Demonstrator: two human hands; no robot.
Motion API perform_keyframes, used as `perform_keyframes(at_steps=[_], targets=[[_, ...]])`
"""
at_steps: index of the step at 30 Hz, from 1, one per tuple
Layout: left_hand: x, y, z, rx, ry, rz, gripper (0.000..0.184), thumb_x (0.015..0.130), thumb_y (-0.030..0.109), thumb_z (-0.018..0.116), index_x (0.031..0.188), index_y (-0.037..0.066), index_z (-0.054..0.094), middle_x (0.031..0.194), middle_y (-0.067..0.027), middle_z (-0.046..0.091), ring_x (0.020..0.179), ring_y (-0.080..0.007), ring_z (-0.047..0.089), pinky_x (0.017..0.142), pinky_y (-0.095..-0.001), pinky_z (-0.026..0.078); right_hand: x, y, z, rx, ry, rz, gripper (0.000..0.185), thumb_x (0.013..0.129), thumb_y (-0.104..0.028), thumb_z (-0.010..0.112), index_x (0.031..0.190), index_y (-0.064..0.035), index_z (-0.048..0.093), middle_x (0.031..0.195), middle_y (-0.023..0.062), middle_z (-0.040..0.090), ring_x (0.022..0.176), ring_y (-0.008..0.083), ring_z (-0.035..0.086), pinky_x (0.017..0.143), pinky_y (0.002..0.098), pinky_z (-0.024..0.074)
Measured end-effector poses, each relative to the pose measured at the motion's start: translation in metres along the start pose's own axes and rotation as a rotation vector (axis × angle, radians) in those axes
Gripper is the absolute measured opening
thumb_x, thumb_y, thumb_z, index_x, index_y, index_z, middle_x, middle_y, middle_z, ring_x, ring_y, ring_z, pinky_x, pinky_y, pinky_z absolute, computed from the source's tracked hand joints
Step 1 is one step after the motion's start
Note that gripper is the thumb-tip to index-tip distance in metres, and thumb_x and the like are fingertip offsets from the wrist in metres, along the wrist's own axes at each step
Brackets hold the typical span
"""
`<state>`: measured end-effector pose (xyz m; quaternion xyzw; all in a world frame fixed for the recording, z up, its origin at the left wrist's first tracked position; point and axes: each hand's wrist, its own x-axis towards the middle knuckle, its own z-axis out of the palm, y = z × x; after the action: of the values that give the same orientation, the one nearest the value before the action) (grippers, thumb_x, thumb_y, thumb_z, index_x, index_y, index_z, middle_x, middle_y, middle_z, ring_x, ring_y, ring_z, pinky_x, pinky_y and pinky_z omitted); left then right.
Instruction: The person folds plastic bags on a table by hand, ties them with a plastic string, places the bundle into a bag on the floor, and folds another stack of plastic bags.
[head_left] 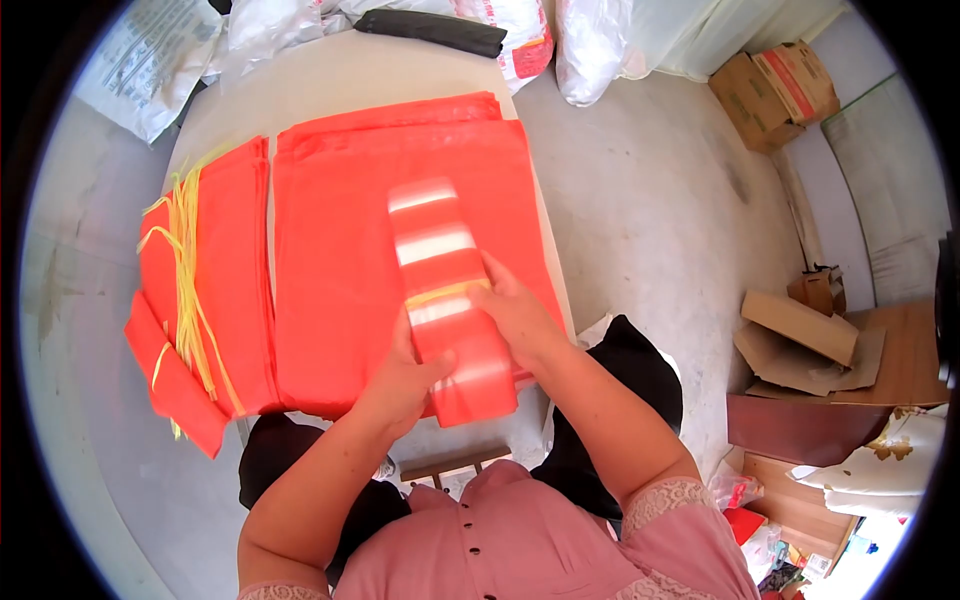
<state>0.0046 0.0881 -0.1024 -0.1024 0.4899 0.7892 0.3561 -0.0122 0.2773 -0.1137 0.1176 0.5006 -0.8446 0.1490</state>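
Both my hands grip a long folded bundle of red plastic bags [463, 355] with white bands across it. A yellow tie strip [440, 295] runs around its middle. My left hand [415, 372] is closed on the lower left side of the bundle, thumb on top. My right hand [512, 308] holds the right side, its thumb at the yellow strip. The bundle is a little blurred and tilts over a wide stack of flat red plastic sheets or bags [335, 220]. Left of that stack, loose yellow strips [185, 270] lie on more folded red plastic [238, 230].
The stacks lie on a pale table [320, 75]. At its far edge rests a rolled black bundle [432, 32], with white sacks [592, 45] beyond. Cardboard boxes [770, 95] stand at the far right, and an opened carton [800, 345] sits at the right.
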Motion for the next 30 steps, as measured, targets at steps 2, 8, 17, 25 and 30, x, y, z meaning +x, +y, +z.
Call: perform_keyframes(at_steps=[2,8,17,25,30], targets=[[0.000,0.000,0.000,0.006,0.001,0.006,0.088,0.094,-0.011,0.060,0.166,0.014,0.015,0.158,-0.0107,0.039,0.146,-0.0239,0.043,0.117,-0.0410,0.043,0.001,-0.004,0.002,0.002,-0.002,0.006,0.062,0.101,-0.010,0.057,0.159,-0.0009,0.035,0.145,0.0133,0.056,0.131,0.0211,0.057,0.110,0.0370,0.0471],[0.004,-0.007,-0.005,0.069,0.012,0.040,0.082,0.097,-0.009,0.059,0.165,0.014,0.019,0.160,-0.0110,0.039,0.146,-0.0261,0.045,0.119,-0.0449,0.045,0.006,-0.007,0.001,0.024,-0.018,0.015,0.064,0.102,-0.010,0.058,0.160,-0.0008,0.032,0.139,0.0149,0.060,0.125,0.0214,0.060,0.105,0.0366,0.0504],[-0.005,0.005,-0.001,0.043,0.031,-0.045,0.058,0.097,-0.005,0.060,0.151,0.001,0.039,0.146,-0.0126,0.054,0.132,-0.0228,0.056,0.112,-0.0410,0.048,0.003,-0.001,0.002,-0.029,0.055,0.060,0.066,0.104,-0.012,0.054,0.163,-0.0020,0.025,0.142,0.0165,0.057,0.123,0.0224,0.061,0.103,0.0367,0.0524],[-0.007,0.007,-0.001,0.058,-0.002,-0.070,0.055,0.099,-0.003,0.061,0.150,0.001,0.041,0.142,-0.0119,0.056,0.128,-0.0222,0.059,0.109,-0.0410,0.050,0.001,-0.005,0.004,-0.001,0.054,0.074,0.052,0.108,-0.013,0.045,0.158,-0.0019,0.038,0.148,0.0120,0.055,0.133,0.0218,0.056,0.112,0.0381,0.0462],[-0.008,0.008,0.003,0.050,0.024,-0.059,0.055,0.098,-0.003,0.062,0.149,0.001,0.040,0.143,-0.0124,0.056,0.128,-0.0223,0.058,0.108,-0.0409,0.051,0.002,-0.012,0.005,-0.035,0.031,0.048,0.051,0.109,-0.014,0.045,0.158,-0.0025,0.038,0.148,0.0116,0.056,0.133,0.0220,0.056,0.112,0.0381,0.0456]])
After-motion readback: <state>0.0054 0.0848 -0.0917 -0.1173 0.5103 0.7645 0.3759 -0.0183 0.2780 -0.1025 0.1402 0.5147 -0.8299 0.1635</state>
